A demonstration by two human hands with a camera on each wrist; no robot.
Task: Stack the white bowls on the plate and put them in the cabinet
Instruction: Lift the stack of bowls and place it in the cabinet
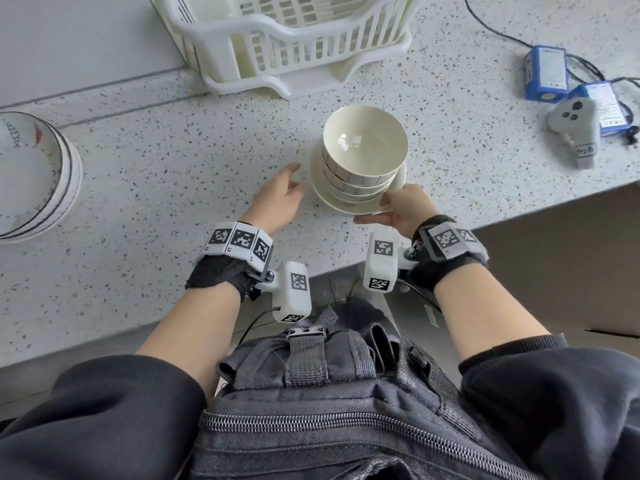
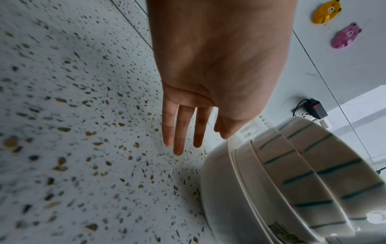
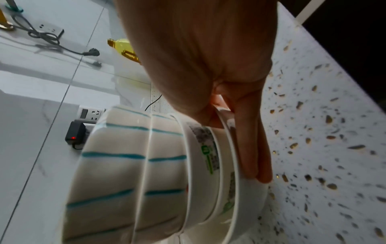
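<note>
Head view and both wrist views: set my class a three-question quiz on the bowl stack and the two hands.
1. True or false: the left hand grips the plate.
2. Which hand holds the plate's rim? A) left B) right C) neither
3. Fill in: the stacked bowls sit on the ____.

Key:
1. False; its straight fingers lie over the counter, beside the plate.
2. B; the right hand pinches the rim, fingers under it.
3. plate
</note>
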